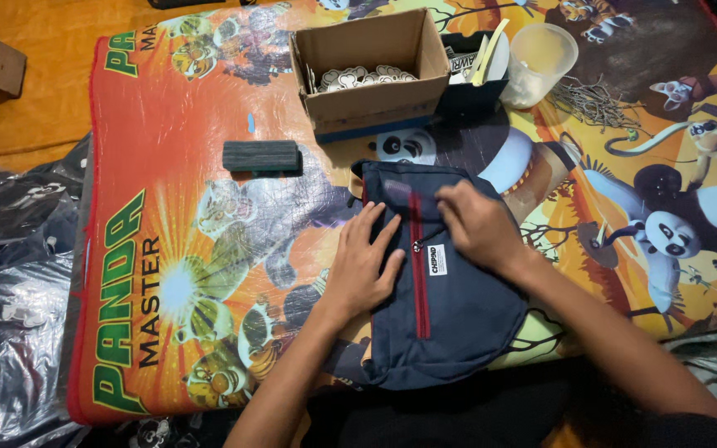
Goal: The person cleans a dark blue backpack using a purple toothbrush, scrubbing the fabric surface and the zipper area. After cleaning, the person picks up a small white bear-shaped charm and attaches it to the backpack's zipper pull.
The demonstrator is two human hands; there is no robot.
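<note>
A dark blue pouch bag (446, 319) with a red zip and a small white label lies on a colourful cartoon mat (168, 216). My left hand (363, 261) rests flat on the bag's left side, fingers spread. My right hand (479, 224) lies on the bag's upper right part, fingers curled by the top of the zip near the zip pull. Whether it pinches the pull I cannot tell.
An open cardboard box (371, 70) with small white pieces stands at the mat's far edge. Beside it are a dark box with papers (475, 70) and a clear plastic cup (539, 62). A dark grey block (260, 156) lies left. Plastic-wrapped dark items (10, 274) pile at the left.
</note>
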